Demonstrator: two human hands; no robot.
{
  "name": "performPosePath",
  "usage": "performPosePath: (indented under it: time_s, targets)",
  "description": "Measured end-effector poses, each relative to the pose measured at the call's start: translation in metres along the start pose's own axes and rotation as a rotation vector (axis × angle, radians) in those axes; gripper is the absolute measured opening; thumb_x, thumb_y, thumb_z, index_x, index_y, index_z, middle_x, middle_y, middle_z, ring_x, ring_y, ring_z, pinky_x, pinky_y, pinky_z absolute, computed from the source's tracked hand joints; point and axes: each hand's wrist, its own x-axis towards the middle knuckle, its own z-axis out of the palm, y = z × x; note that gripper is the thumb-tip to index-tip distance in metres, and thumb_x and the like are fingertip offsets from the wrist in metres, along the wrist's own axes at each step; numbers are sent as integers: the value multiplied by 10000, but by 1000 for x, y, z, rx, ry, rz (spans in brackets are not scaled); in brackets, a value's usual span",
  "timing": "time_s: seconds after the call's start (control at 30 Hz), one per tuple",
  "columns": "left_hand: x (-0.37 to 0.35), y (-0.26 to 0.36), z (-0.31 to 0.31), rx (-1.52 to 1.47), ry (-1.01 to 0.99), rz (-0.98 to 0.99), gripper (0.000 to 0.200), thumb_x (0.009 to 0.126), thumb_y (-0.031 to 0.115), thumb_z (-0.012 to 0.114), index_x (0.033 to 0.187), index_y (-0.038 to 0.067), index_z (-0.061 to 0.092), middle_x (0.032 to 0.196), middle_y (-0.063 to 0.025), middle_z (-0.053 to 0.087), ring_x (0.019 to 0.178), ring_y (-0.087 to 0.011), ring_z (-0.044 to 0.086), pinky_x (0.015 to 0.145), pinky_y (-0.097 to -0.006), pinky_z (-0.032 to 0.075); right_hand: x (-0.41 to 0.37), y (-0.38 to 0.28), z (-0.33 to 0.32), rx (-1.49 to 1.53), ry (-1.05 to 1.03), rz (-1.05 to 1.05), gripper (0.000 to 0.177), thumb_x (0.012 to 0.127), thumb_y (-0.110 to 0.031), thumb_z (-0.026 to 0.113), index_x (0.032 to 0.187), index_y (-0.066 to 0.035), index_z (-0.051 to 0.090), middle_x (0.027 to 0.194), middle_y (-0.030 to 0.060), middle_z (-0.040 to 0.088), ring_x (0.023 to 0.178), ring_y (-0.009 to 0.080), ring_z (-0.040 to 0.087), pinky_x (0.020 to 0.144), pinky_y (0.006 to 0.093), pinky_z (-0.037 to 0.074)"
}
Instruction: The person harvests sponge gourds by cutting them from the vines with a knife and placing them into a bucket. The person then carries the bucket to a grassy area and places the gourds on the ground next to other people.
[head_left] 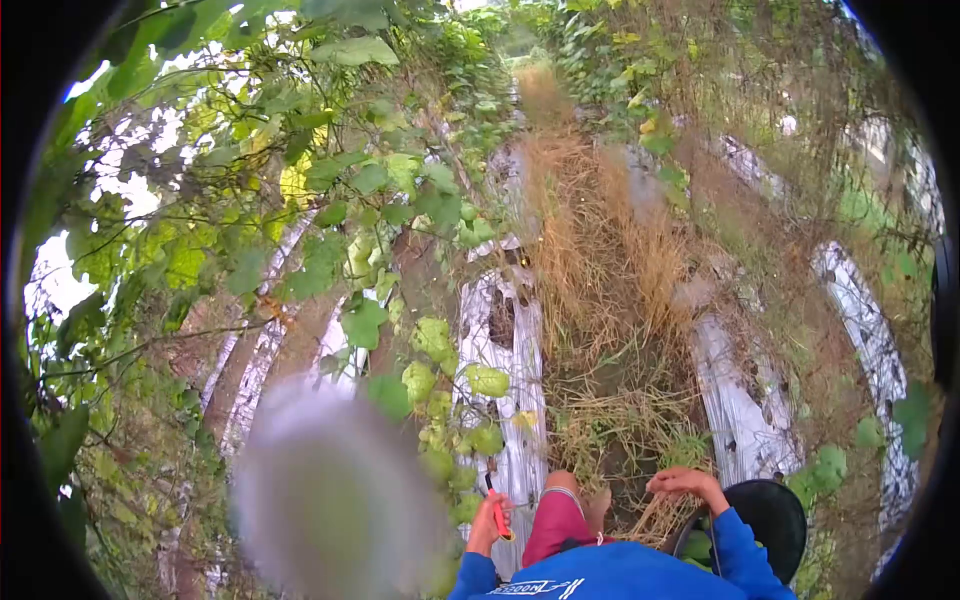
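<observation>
My left hand (487, 524) is closed around red-handled pruning shears (497, 512), whose dark tip points up toward the vine. Close above and to the left of it hang pale green leaves (487, 438). My right hand (684, 483) is held out over the dry straw, fingers loosely bent, and I see nothing in it. A black bucket (783, 520) is beside my right forearm, with green produce (697, 546) showing partly behind my blue sleeve.
A straw-covered path (590, 220) runs ahead between strips of silvery plastic mulch (500, 330). Leafy vines (330, 180) crowd the left, and dry stems rise on the right. A large blurred pale spot (335, 500) hides the lower left.
</observation>
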Motion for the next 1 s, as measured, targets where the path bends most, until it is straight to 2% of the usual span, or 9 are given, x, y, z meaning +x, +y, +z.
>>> performPosePath:
  time_s: [0.13,0.17,0.3,0.37,0.47,0.67,0.83,0.93,1.0]
  targets:
    - [79,11,18,-22,28,-49,226,819,246,600,948,61,583,770,-96,623,505,-146,494,427,-293,413,40,17,-77,125,-70,33,562,867,-495,610,1250,-87,560,1192,31,607,991,156,614,809,312,516]
    - [96,18,32,-22,43,-32,234,820,254,595,944,57,580,765,-98,620,505,-146,494,428,-296,417,48,17,-97,108,-41,-69,533,868,-468,621,1238,-88,569,1151,42,628,975,171,625,791,318,521]
    - [212,44,94,-137,-33,-86,244,818,272,595,957,73,566,730,-90,614,508,-146,492,432,-293,416,50,-13,-201,174,100,4,499,842,-428,642,1201,-85,592,1114,45,641,947,168,632,764,314,522]
    - [261,72,144,-151,-104,-50,226,816,267,601,943,83,566,719,-77,613,506,-146,492,433,-291,415,43,-43,-244,140,354,186,507,785,-415,668,1159,-76,617,1068,47,652,912,156,633,728,315,524]
    - [298,146,257,-25,-190,-2,200,805,273,639,907,119,561,687,-24,605,505,-118,491,431,-262,405,53,-70,-294,143,661,70,416,765,-367,643,1077,-92,657,982,20,660,828,135,621,666,305,526]
    - [322,273,418,195,-456,178,250,866,311,595,983,91,570,739,-22,599,520,-77,492,436,-218,400,82,-154,-374,154,398,150,440,856,-412,655,1116,-59,613,1082,48,645,907,169,632,742,342,539]
    - [374,308,463,144,-458,184,237,903,292,542,1006,80,569,759,-21,602,527,-74,493,444,-213,408,131,-193,-455,61,400,195,428,890,-404,627,1127,-48,611,1098,43,646,929,170,629,755,338,538]
    - [409,317,473,65,-397,200,228,891,294,560,986,87,581,741,-16,609,527,-75,499,436,-214,403,177,-195,-522,128,216,168,428,885,-364,636,1166,-44,597,1118,54,643,955,184,631,818,372,534]
    - [452,319,483,13,-289,52,218,860,291,604,959,97,597,719,-12,614,529,-81,505,434,-214,395,207,-193,-572,242,88,75,442,873,-309,648,1209,-33,571,1141,80,638,980,215,636,824,399,539]
